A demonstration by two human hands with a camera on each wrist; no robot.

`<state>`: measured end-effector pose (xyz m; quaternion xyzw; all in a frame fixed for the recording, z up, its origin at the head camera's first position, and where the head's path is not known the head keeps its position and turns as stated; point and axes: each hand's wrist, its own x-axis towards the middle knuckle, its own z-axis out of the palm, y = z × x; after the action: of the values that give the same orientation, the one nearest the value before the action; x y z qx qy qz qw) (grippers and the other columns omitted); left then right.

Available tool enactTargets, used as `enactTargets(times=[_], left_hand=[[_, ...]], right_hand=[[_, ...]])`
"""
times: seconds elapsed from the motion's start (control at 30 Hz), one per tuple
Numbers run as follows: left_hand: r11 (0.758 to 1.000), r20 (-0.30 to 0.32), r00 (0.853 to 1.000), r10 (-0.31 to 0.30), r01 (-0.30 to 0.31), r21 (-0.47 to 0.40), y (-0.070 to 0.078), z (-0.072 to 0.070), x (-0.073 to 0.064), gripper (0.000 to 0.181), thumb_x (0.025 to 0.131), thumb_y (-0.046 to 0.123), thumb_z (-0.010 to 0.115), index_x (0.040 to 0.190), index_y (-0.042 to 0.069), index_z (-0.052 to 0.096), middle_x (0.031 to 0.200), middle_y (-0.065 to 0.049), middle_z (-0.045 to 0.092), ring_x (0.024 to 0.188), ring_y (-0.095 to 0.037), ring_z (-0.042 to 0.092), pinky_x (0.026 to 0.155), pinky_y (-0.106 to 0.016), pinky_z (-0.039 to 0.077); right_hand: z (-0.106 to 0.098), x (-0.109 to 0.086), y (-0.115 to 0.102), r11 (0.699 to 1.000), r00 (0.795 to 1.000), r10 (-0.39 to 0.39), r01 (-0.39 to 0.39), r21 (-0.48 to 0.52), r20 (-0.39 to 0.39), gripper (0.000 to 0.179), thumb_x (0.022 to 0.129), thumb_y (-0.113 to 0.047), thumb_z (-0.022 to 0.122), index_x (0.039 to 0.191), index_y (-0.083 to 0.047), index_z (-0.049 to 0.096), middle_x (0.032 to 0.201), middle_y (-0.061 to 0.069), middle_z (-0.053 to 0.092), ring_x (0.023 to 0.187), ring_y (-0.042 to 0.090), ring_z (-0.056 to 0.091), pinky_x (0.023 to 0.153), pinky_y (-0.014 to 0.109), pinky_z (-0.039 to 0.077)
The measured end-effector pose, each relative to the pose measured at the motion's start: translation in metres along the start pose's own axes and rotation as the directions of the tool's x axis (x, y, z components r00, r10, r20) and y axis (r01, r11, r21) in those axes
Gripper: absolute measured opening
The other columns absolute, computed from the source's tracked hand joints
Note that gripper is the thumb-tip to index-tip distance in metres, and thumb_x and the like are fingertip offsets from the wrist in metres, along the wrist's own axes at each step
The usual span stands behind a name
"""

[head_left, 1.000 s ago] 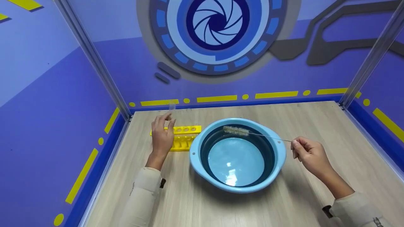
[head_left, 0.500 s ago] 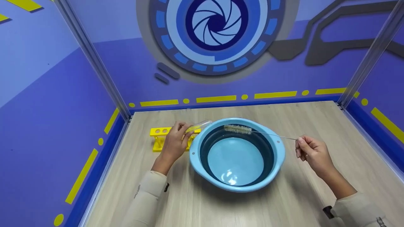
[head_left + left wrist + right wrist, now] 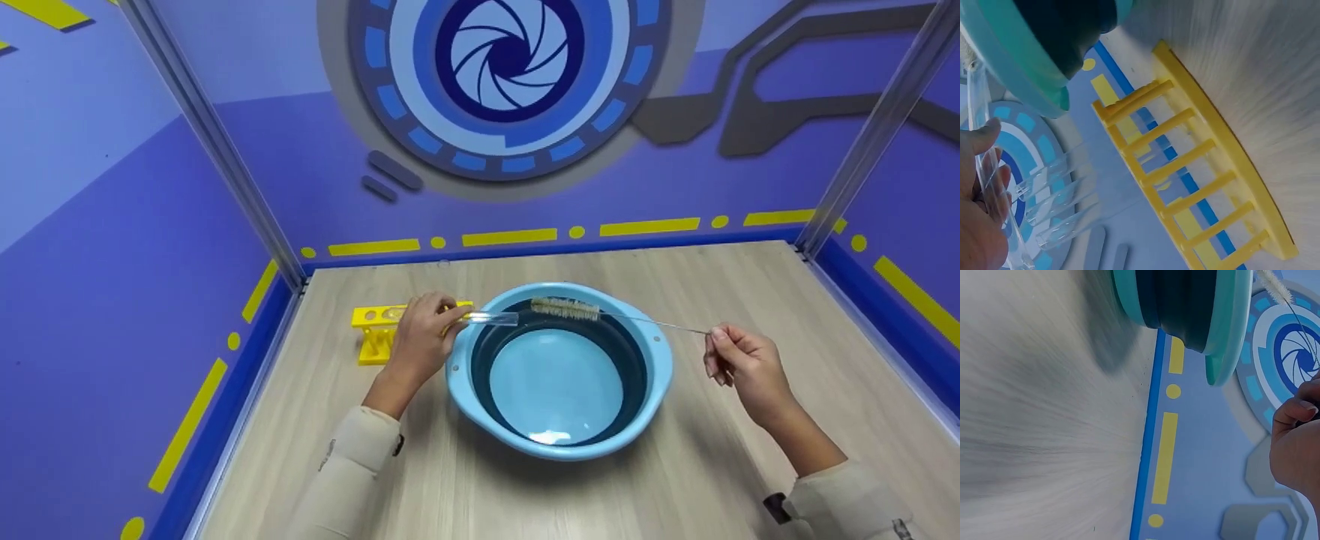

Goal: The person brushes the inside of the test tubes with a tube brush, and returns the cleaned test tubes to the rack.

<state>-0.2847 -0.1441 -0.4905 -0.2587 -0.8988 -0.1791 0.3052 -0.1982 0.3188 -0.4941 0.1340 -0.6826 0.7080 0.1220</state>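
My left hand point(image 3: 426, 334) grips a clear test tube point(image 3: 491, 319), which lies nearly level with its end over the left rim of the blue basin point(image 3: 459, 394). On the right, my right hand point(image 3: 742, 367) pinches the thin wire handle of a test tube brush point(image 3: 566, 308). The pale bristles hang over the back of the basin, just right of the tube's end. In the left wrist view the tube point(image 3: 979, 107) runs through the fingers, its end close to the bristles point(image 3: 967, 56).
A yellow test tube rack point(image 3: 375, 334) stands left of the basin, partly hidden by my left hand. Clear test tubes point(image 3: 1061, 197) rise from its far side in the left wrist view. Blue panelled walls point(image 3: 262, 165) enclose the wooden table point(image 3: 720, 285) at the back and sides.
My left hand has moved right and swung the test tube from upright over the rack to nearly level, pointing at the brush. The right hand and brush have hardly moved.
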Motion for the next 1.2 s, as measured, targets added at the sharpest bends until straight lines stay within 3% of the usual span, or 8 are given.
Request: enactTargets(times=[0.2,0.47,0.63,0.93,1.07,1.2], left_hand=[[1.000,0.009,1.000,0.023,-0.023,0.004,0.0035,0.0028,-0.0046,0.030,0.094,0.017,0.084,0.122,0.028,0.083,0.107,-0.003,0.072,0.098,-0.022,0.063,0.090,-0.039,0.046],[0.999,0.008,1.000,0.026,-0.027,0.037,0.0053,0.0011,-0.0004,0.032,0.097,0.015,0.080,0.126,0.029,0.081,0.111,-0.003,0.071,0.109,-0.024,0.065,0.108,-0.051,0.041],[0.998,0.027,1.000,0.014,-0.015,0.060,0.0072,-0.0019,0.0013,0.032,0.098,0.016,0.079,0.126,0.031,0.080,0.111,-0.002,0.071,0.113,-0.024,0.065,0.111,-0.054,0.039],[1.000,0.022,1.000,-0.005,0.006,-0.025,0.0106,0.0018,0.0023,0.029,0.097,0.015,0.079,0.124,0.025,0.081,0.116,-0.005,0.072,0.116,-0.026,0.066,0.110,-0.058,0.038],[1.000,0.004,1.000,0.009,-0.009,-0.023,0.0094,0.0006,0.0041,0.028,0.096,0.015,0.080,0.122,0.023,0.081,0.114,-0.005,0.072,0.114,-0.026,0.067,0.107,-0.058,0.037],[1.000,-0.010,1.000,0.016,-0.016,-0.016,0.0082,-0.0014,0.0044,0.025,0.096,0.015,0.081,0.120,0.022,0.082,0.113,-0.006,0.072,0.112,-0.027,0.067,0.102,-0.057,0.037]], right_hand=[[0.0011,-0.0044,0.0031,0.998,0.999,0.047,-0.046,-0.030,0.026,0.040,0.113,-0.004,0.045,0.076,0.012,0.047,0.057,0.005,0.054,0.046,0.027,0.035,0.044,0.043,0.021],[0.0000,-0.0029,0.0012,0.996,0.998,0.063,-0.063,-0.060,-0.008,0.040,0.112,-0.004,0.047,0.076,0.012,0.048,0.056,0.005,0.054,0.046,0.018,0.041,0.047,0.045,0.020],[0.0001,-0.0029,0.0027,0.995,0.997,0.078,-0.079,-0.065,-0.018,0.040,0.112,-0.005,0.048,0.076,0.012,0.048,0.057,0.004,0.054,0.047,0.015,0.045,0.047,0.044,0.023],[0.0022,-0.0040,0.0040,0.994,0.996,0.090,-0.090,-0.062,0.004,0.040,0.113,-0.005,0.047,0.077,0.012,0.049,0.057,0.005,0.054,0.048,0.017,0.046,0.047,0.043,0.027],[0.0032,-0.0010,0.0029,0.992,0.995,0.100,-0.099,-0.075,0.009,0.041,0.113,-0.007,0.047,0.077,0.013,0.048,0.058,0.005,0.054,0.049,0.022,0.046,0.047,0.043,0.028],[0.0038,0.0000,0.0029,0.991,0.995,0.101,-0.100,-0.085,0.012,0.041,0.113,-0.007,0.047,0.077,0.013,0.048,0.057,0.004,0.053,0.048,0.019,0.046,0.047,0.042,0.029]])
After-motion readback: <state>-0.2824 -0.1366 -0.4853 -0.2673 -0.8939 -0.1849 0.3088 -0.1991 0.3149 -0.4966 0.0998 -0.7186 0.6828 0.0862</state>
